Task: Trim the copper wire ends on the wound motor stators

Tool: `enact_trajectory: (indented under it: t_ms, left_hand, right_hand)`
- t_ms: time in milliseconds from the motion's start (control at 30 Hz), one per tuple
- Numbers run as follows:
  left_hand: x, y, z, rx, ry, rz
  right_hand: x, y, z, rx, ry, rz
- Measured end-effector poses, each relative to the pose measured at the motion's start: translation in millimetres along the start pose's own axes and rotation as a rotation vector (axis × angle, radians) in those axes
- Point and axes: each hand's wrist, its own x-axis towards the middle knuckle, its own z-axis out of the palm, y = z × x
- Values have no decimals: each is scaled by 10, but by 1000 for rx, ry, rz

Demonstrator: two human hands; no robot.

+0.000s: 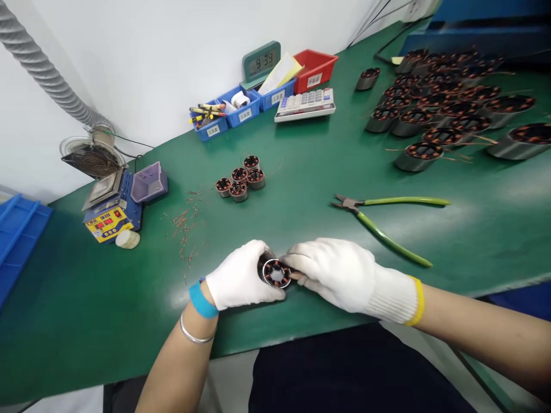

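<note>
A motor stator (266,265), a metal ring with copper windings inside, is held near the table's front edge. My left hand (243,276), in a white glove, is wrapped round its left side. Gloved in white with a yellow cuff, my right hand (333,272) has its fingers pinched at the stator's right rim, where a bit of copper shows; what lies between the fingertips is hidden. To the right lie diagonal cutters (350,203) with green handles, jaws apart. A small group of stators (239,191) stands beyond my left hand, beside copper wire scraps (183,223).
Many larger stators (415,156) crowd the back right. Along the wall stand blue bins (245,115), a red bin (321,63), a calculator (305,105) and a clock (261,62). At left are a blue-yellow soldering unit (109,223), a purple tray (148,182) and a ducted hose (47,63).
</note>
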Motion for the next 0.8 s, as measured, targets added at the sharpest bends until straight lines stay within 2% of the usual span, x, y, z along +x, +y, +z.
enact_trajectory:
  t_ms: [267,367,467,600,667,700,800]
  left_hand:
    - [-3,-2,6,6,17,18]
    - [-3,-8,11,20,24,40]
    - [6,-16,36,70,44,83]
    - [25,-41,98,222,181,262]
    - [27,-60,124,250,275,367]
    - [25,-69,133,242,326,417]
    - [10,-86,150,220,479,544]
  right_hand:
    - [69,-87,-92,38,-252,251]
    - [104,-114,-155,127,-320,330]
    - [198,-104,-259,340,-393,498]
    - [274,-16,-374,872,-580,764]
    - [229,14,-383,995,-551,763]
    - [188,19,-378,964,-501,721]
    - [28,15,-376,667,-378,556]
